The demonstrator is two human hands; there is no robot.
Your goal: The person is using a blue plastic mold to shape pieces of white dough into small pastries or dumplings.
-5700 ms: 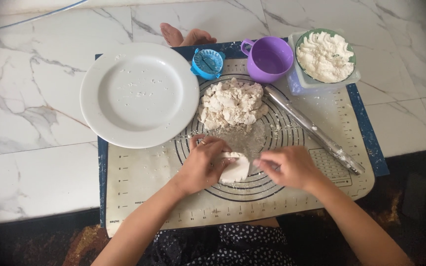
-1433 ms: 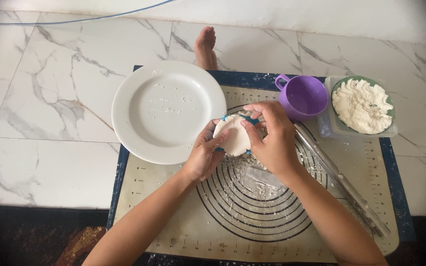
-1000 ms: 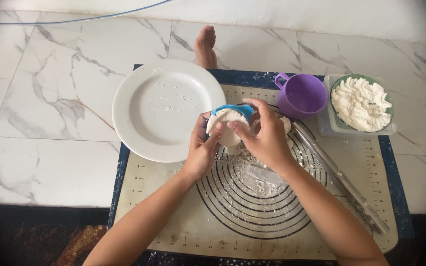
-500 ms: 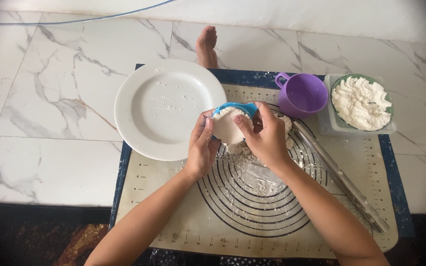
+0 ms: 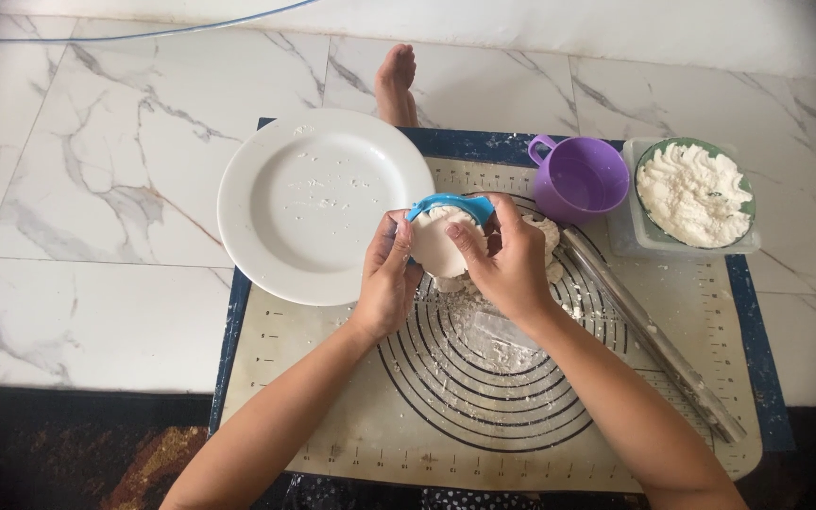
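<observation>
Pressing a pale round of dough (image 5: 438,247) into a small blue mould (image 5: 450,205), both hands meet just above the baking mat (image 5: 332,416): the left hand (image 5: 387,280) has its fingers curled round the left side of the mould and dough, its grip clenched on them, while the right hand (image 5: 507,260) cups them from the right with the thumb laid across the face of the dough, so its grip is grasping the same piece. The dough sits inside the blue rim, held in the air over the upper part of the mat's ringed circles, just beside the edge of the white plate (image 5: 309,203). Under the hands lies a crumbly heap of dough (image 5: 545,247), partly hidden, with flour smeared over the rings. A long metal rolling pin (image 5: 654,345) lies slantwise on the right of the mat. Beyond it stand a purple cup (image 5: 578,178) and, touching a clear tray, a green-rimmed bowl of flour (image 5: 694,194). The mat rests on a marble floor (image 5: 96,189), and a bare foot (image 5: 395,83) shows past the plate.
</observation>
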